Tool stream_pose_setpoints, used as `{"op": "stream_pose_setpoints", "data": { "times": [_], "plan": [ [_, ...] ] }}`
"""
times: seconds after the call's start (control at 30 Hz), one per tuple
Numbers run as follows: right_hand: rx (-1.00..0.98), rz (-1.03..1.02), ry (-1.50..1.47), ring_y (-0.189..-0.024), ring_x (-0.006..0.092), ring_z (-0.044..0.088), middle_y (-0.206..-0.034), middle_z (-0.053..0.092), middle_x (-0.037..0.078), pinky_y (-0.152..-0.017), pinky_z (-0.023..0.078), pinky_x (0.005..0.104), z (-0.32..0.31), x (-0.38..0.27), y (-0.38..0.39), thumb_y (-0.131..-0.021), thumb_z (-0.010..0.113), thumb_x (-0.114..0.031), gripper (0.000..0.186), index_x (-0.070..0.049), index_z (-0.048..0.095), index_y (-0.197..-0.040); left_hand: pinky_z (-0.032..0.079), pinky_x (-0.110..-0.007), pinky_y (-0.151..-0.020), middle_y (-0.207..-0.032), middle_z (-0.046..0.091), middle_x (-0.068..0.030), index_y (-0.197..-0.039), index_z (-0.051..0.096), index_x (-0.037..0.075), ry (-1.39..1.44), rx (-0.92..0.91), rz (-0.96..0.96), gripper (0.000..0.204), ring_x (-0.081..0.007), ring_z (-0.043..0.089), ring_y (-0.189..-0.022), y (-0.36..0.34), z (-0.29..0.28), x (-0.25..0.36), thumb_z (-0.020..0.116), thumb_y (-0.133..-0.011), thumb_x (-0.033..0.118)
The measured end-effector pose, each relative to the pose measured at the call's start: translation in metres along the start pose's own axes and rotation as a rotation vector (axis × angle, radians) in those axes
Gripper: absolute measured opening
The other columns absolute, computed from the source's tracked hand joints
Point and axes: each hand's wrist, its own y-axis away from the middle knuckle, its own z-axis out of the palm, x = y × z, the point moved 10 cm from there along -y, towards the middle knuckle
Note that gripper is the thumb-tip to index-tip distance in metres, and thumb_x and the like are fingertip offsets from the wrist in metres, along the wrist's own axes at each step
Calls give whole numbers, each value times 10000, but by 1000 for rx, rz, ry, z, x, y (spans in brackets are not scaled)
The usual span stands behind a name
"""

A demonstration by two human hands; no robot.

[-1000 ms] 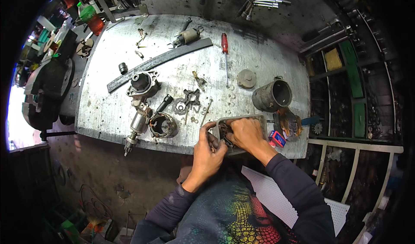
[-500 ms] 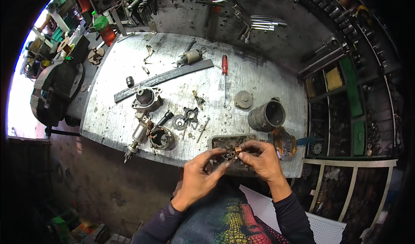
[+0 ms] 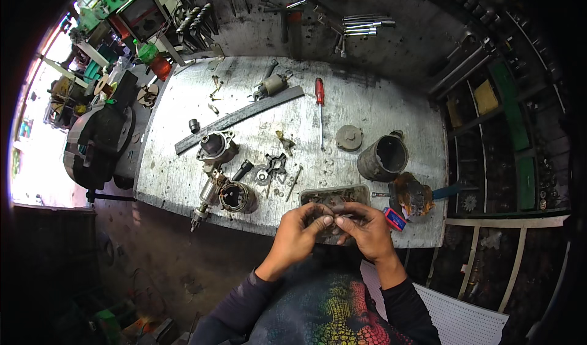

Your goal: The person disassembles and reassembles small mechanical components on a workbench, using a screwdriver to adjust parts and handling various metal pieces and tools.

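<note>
Above the near edge of the workbench, my left hand (image 3: 299, 230) and my right hand (image 3: 369, 230) meet with thumbs and fingertips pinched together. Whatever small piece sits between them is hidden by the fingers. Directly beneath is a rectangular metal tray (image 3: 307, 193) of small dark parts, partly covered by my hands. A small blue and red box (image 3: 395, 219) lies just beside my right hand. Left of the tray are a long bolt (image 3: 294, 183), a dark brush-holder-like bracket (image 3: 276, 163), a ring-shaped wound coil housing (image 3: 236, 197) and a shaft with a gear end (image 3: 205, 202).
Further back lie a red-handled screwdriver (image 3: 320, 94), a flat metal bar (image 3: 244, 119), a cylindrical solenoid (image 3: 271, 86) and a round cap (image 3: 349, 138). An open metal cylinder (image 3: 383, 158) stands right, near a taped dark bundle (image 3: 414, 195). A vise (image 3: 101, 140) is at left.
My hands have come closer together, and the copper-coloured piece seen between my fingers is now hidden. The blue and red box has come into sight beside my right hand. The view has shifted slightly.
</note>
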Motion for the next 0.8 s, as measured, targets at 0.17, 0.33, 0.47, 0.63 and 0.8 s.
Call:
{"op": "stream_pose_setpoints", "data": {
  "times": [0.17,0.33,0.47,0.63,0.8],
  "plan": [
    [10,-29,-60,-748,107,699,-896,725,57,-610,592,246,-7,5,-3,-980,781,-96,182,19,710,-1103,538,-304,-860,-988,757,-64,-1087,719,-34,-62,-11,-6,167,-107,656,-929,-7,-2,2,701,-1024,120],
    [111,-132,-61,-776,110,695,-918,733,52,-636,581,245,-5,5,-1,-957,799,-84,150,-2,722,-1055,542,-330,-848,-960,773,-109,-1079,731,-50,-174,-49,-15,197,-126,667,-903,-5,-3,8,705,-1012,133],
    [151,-240,28,-806,81,664,-918,720,22,-686,559,234,-2,-4,3,-953,801,-74,128,-14,731,-1042,548,-340,-826,-931,772,-123,-1092,738,-53,-226,-48,-26,204,-134,670,-876,-6,-8,11,711,-1002,128],
    [132,-233,-138,-827,89,683,-925,727,32,-702,577,247,0,-2,2,-964,784,-80,121,-15,715,-1040,555,-320,-821,-960,772,-109,-1093,737,-65,-126,-29,-73,198,-137,679,-882,-6,-12,11,718,-1005,112],
    [118,-87,-234,-781,111,695,-918,723,45,-672,587,258,2,10,-4,-980,779,-95,171,-2,696,-1097,556,-295,-806,-980,761,-87,-1105,728,-52,72,-63,-104,190,-118,671,-881,-5,-7,5,711,-1024,119]
  ]
}}
